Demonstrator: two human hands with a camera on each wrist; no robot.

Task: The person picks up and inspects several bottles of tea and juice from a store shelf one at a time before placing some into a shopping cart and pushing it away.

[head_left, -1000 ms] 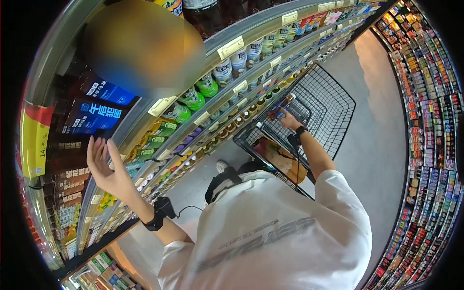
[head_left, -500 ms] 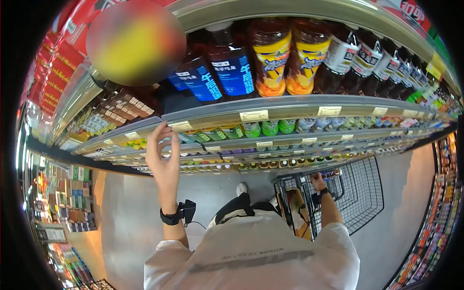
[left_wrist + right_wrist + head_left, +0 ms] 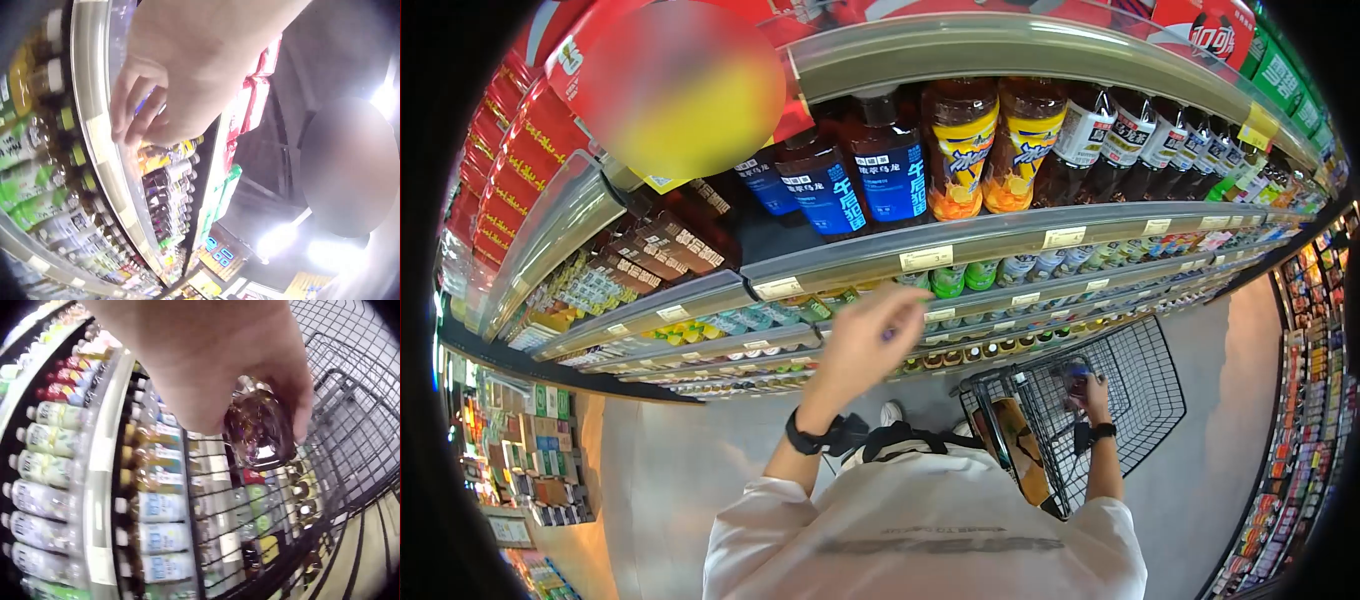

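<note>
My right hand [image 3: 1090, 397] grips a bottle of dark drink [image 3: 259, 428] over the shopping cart [image 3: 1135, 400]. In the right wrist view the fingers wrap round the bottle, its shiny end facing the camera and the cart's wire mesh beyond it. My left hand [image 3: 870, 335], slightly blurred, is in front of the drinks shelf with its fingers loosely bent and nothing seen in them. Behind it on the upper shelf stand large blue-labelled tea bottles [image 3: 890, 165] and yellow-labelled bottles [image 3: 960, 150]. The left wrist view shows the left fingers [image 3: 134, 103] overlapping the shelf edge.
A shelf rail with price tags [image 3: 925, 258] runs across the view. Lower shelves carry green-capped and white-labelled bottles [image 3: 164, 537]. Red cartons [image 3: 525, 175] stand at the left, stacked boxes [image 3: 550, 440] farther back. Another stocked shelf [image 3: 1280, 440] lines the aisle's right side.
My left hand has left the upper shelf edge and moved right. The right hand has moved with its bottle from beside the cart handle farther over the basket. The head view has turned.
</note>
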